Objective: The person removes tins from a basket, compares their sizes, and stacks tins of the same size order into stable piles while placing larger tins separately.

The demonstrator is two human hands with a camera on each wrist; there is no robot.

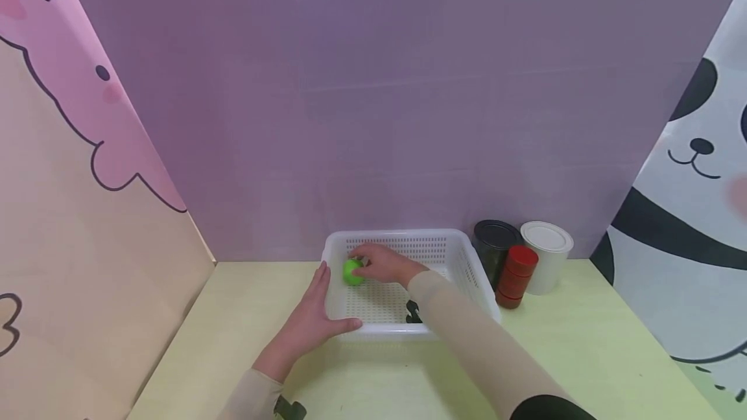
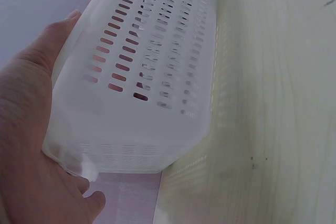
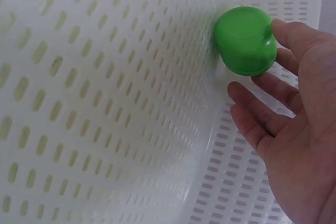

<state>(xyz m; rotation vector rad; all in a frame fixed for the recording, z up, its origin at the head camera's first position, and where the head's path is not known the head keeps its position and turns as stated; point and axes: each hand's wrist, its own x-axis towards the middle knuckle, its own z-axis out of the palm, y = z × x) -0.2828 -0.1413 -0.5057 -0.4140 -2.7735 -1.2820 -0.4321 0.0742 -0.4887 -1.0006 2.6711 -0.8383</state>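
Observation:
A white perforated plastic basket (image 1: 390, 328) stands on the table against the purple backdrop. My left hand (image 1: 315, 316) grips its near left corner, thumb over the front rim and fingers along the left side; the left wrist view shows the hand (image 2: 31, 98) around that corner. Inside the basket, at its left wall, my right hand (image 1: 385, 263) pinches a bright green rounded object (image 1: 352, 272). Up close in the right wrist view, this green object (image 3: 244, 38) is smooth with a seam near its lower edge. Thumb and index finger touch it, while the other fingers sit below, apart from it.
Right of the basket stand a black lidded can (image 1: 495, 248), a red ridged cylinder (image 1: 517, 277) and a white lidded can (image 1: 545, 256), close together. The pale wooden table (image 1: 373, 381) extends in front. Printed cartoon panels border both sides. A dark wrist mount (image 1: 413, 311) shows beneath the right forearm.

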